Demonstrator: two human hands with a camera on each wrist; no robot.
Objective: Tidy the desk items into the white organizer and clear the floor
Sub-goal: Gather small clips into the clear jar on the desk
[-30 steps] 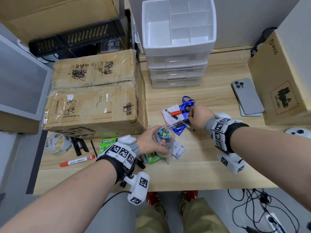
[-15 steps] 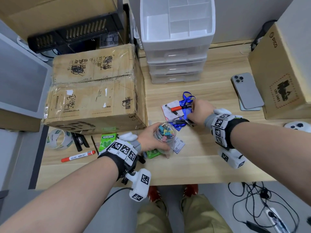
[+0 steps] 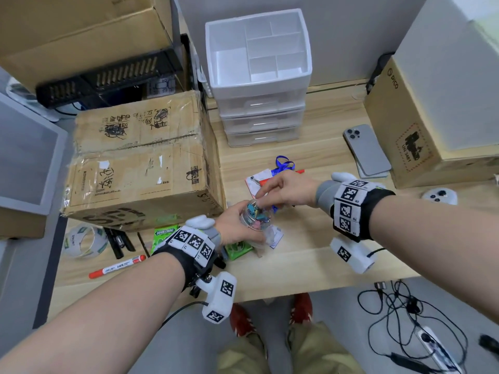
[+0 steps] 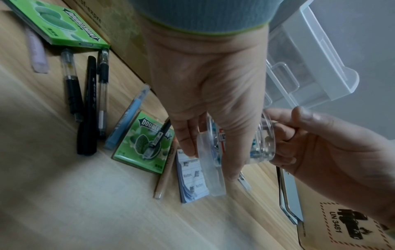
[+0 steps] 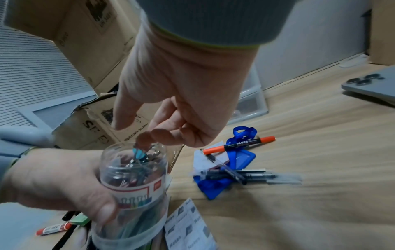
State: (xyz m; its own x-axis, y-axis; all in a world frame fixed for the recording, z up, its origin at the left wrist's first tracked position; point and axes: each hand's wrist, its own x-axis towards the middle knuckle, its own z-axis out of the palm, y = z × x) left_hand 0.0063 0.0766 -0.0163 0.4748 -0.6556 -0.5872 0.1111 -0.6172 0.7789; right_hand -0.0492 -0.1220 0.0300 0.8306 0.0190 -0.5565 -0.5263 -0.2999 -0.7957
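My left hand (image 3: pixel 233 225) grips a clear plastic jar (image 3: pixel 256 220) of coloured binder clips, tilted, just above the desk's front middle. My right hand (image 3: pixel 270 197) is over the jar's open mouth. In the right wrist view its thumb and fingers (image 5: pixel 149 135) pinch a blue binder clip (image 5: pixel 138 154) at the mouth of the jar (image 5: pixel 132 177). The white organizer (image 3: pixel 259 86) stands at the back of the desk, its top compartments bare. Behind the hands lie pens, an orange marker (image 5: pixel 239 144) and a blue lanyard holder (image 5: pixel 215 184).
A big cardboard box (image 3: pixel 140 168) fills the left of the desk; tape (image 3: pixel 83 241), black pens, a red marker (image 3: pixel 118 265) and gum packs (image 3: pixel 164 234) lie before it. A phone (image 3: pixel 367 149) and another box (image 3: pixel 405 130) sit right. Cables (image 3: pixel 405 319) lie on the floor.
My right hand has left the pile of pens and moved left to the jar's mouth with a clip pinched in it. The left hand still holds the jar in about the same place.
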